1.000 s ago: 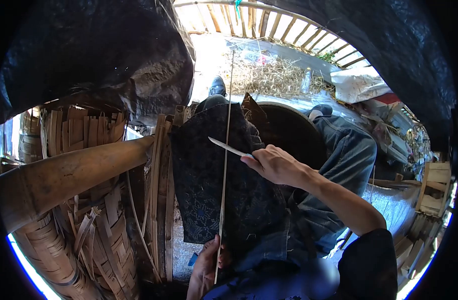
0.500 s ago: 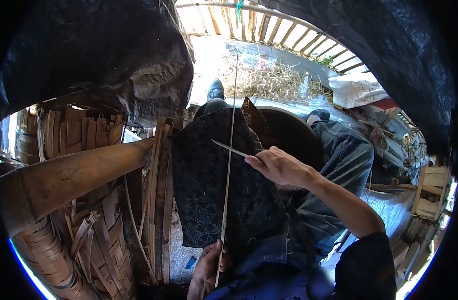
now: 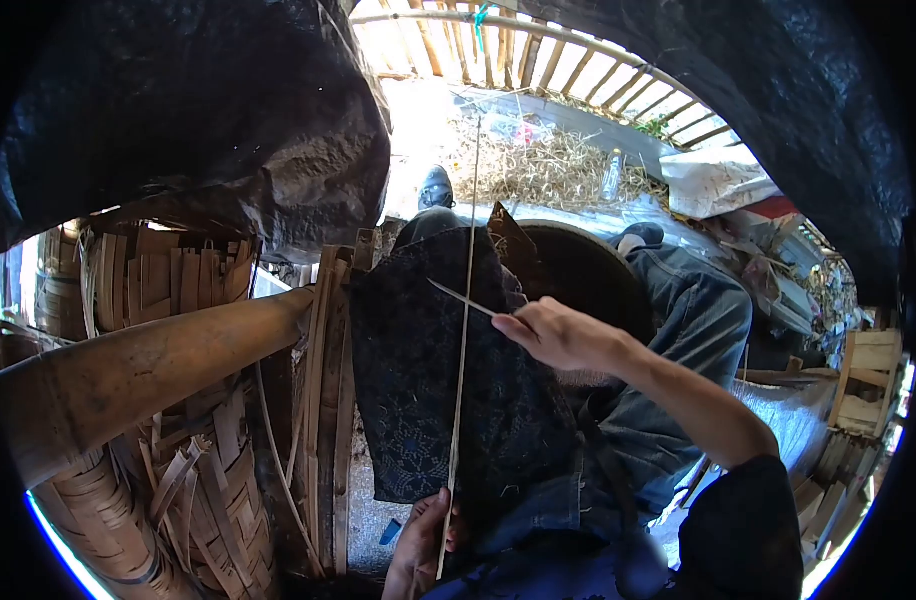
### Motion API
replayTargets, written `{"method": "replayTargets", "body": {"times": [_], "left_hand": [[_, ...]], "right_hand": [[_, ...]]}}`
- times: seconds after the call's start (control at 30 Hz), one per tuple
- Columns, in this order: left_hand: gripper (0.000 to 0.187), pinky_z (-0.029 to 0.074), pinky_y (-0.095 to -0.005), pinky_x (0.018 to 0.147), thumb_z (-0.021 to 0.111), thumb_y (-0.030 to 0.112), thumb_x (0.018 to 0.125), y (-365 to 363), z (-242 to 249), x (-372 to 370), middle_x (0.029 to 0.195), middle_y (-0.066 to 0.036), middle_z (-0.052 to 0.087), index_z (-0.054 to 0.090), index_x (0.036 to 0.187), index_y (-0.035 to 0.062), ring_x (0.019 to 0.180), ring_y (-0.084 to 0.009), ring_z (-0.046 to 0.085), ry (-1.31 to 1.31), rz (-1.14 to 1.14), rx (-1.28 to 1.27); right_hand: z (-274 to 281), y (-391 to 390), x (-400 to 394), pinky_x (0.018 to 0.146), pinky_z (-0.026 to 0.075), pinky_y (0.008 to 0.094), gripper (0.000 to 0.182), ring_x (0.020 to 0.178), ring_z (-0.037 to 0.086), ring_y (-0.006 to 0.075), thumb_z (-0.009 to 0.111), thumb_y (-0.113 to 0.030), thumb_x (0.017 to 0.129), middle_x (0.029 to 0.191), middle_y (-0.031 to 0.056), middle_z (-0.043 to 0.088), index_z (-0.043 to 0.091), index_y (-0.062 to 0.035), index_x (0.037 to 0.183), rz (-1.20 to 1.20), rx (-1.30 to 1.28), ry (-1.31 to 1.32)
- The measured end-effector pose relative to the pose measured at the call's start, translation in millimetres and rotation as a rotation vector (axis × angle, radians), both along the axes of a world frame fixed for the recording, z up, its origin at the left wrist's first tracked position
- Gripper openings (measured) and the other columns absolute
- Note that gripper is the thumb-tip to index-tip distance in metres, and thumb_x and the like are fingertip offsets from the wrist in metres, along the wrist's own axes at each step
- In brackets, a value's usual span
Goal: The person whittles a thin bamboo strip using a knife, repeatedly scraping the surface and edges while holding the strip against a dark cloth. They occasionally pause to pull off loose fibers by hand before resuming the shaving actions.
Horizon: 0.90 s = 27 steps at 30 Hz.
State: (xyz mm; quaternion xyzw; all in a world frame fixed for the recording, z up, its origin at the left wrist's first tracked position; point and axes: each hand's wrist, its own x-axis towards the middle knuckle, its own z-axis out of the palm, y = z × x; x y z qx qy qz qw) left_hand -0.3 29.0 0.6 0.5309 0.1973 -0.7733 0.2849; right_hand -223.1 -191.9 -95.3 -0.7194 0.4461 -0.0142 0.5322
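Note:
A long, thin bamboo strip (image 3: 465, 350) runs nearly upright over the dark patterned cloth (image 3: 408, 400) on my lap. Near its lower end, my left hand (image 3: 425, 535) is closed round the strip. My right hand (image 3: 550, 335) grips a knife (image 3: 461, 297), whose narrow blade points left and crosses the strip around its middle. The knife's handle is hidden inside my fingers. Whether the blade touches the strip or only passes over it, I cannot tell.
A thick bamboo pole (image 3: 158, 365) juts in from the left above woven baskets (image 3: 103, 515). Upright slats (image 3: 328, 420) stand beside the cloth. Ahead lie straw shavings (image 3: 548, 165) and a clear bottle (image 3: 611, 175). Dark sheeting (image 3: 178, 110) hangs overhead.
The view has shifted slightly, so most things sit a little lower and further right. Both hands keep their holds, with the blade still across the strip.

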Motion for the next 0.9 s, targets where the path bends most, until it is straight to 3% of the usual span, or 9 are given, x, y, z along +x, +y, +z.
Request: {"method": "replayTargets", "body": {"times": [0.17,0.23,0.27,0.33,0.43,0.57,0.63,0.77,0.9], "left_hand": [[0.034,0.033,-0.0206,0.041,0.051,0.035,0.094,-3,4,-2,0.052,-0.002,0.046,0.055,0.078,0.0055,0.043,-0.0097,0.042,-0.047,-0.064,-0.007],[0.034,0.033,-0.0207,0.041,0.051,0.035,0.094,-2,7,-2,0.052,-0.002,0.046,0.055,0.078,0.0055,0.043,-0.0097,0.042,-0.087,-0.099,-0.016],[0.034,0.034,-0.0206,0.041,0.051,0.035,0.094,-1,8,-2,0.053,-0.002,0.047,0.055,0.078,0.0056,0.044,-0.0098,0.043,-0.097,-0.087,0.001],[0.034,0.034,-0.0205,0.041,0.051,0.035,0.094,4,6,-1,0.053,-0.002,0.047,0.055,0.078,0.0056,0.044,-0.0099,0.043,-0.101,-0.078,0.011],[0.032,0.033,-0.0209,0.041,0.049,0.034,0.095,17,-1,0,0.052,-0.001,0.043,0.053,0.082,0.0055,0.042,-0.0093,0.041,-0.075,-0.07,-0.01],[0.029,0.032,-0.0245,0.039,0.05,0.039,0.094,19,5,-3,0.05,0.0,0.042,0.053,0.085,0.011,0.041,-0.0117,0.039,-0.228,-0.192,0.037],[0.03,0.032,-0.025,0.039,0.05,0.039,0.093,25,8,-1,0.05,-0.001,0.043,0.053,0.085,0.0103,0.04,-0.0119,0.039,-0.224,-0.18,0.062],[0.034,0.031,-0.0257,0.041,0.048,0.04,0.094,27,20,1,0.05,0.0,0.042,0.052,0.083,0.0088,0.041,-0.0119,0.039,-0.243,-0.27,0.015],[0.034,0.029,-0.0239,0.041,0.045,0.042,0.095,39,17,1,0.048,0.003,0.037,0.048,0.08,0.0121,0.039,-0.01,0.033,-0.154,-0.099,0.077]], "right_hand": [[-2,-16,7,0.043,0.042,0.0374,0.065,0.036,0.044,0.0229,0.031,-0.047,0.098,0.045,0.014,0.046,0.053,0.0003,0.06,-0.134,-0.097,0.043],[-7,-40,16,0.044,0.041,0.0407,0.063,0.04,0.046,0.0263,0.031,-0.043,0.099,0.05,0.0185,0.048,0.054,0.002,0.062,-0.211,0.239,0.193],[-22,-45,16,0.044,0.041,0.0407,0.063,0.04,0.046,0.0263,0.031,-0.043,0.099,0.05,0.0185,0.048,0.054,0.002,0.062,-0.215,0.238,0.186],[-47,-51,15,0.041,0.033,0.0339,0.056,0.039,0.037,0.0148,0.032,-0.036,0.101,0.046,0.0136,0.039,0.054,0.0031,0.068,-0.092,-0.105,-0.062],[-44,-61,17,0.04,0.03,0.0335,0.055,0.039,0.032,0.0142,0.03,-0.034,0.102,0.046,0.012,0.035,0.054,0.0031,0.07,-0.158,0.018,-0.05],[-58,-73,25,0.04,0.029,0.0341,0.057,0.038,0.031,0.015,0.029,-0.036,0.102,0.045,0.0103,0.035,0.054,0.0027,0.068,-0.175,-0.042,-0.045],[-62,-85,26,0.047,0.037,0.0371,0.058,0.043,0.038,0.0178,0.029,-0.04,0.101,0.049,0.0112,0.044,0.056,0.0019,0.07,-0.181,0.137,0.1],[-95,-104,19,0.06,0.044,0.0398,0.062,0.054,0.05,0.0234,0.028,-0.045,0.099,0.057,0.0143,0.054,0.058,0.0016,0.071,-0.197,-0.013,0.08],[-94,-118,22,0.076,0.047,0.0417,0.07,0.077,0.061,0.0329,0.021,-0.053,0.097,0.077,0.0204,0.062,0.061,0.0031,0.083,-0.15,0.029,0.136]]}}
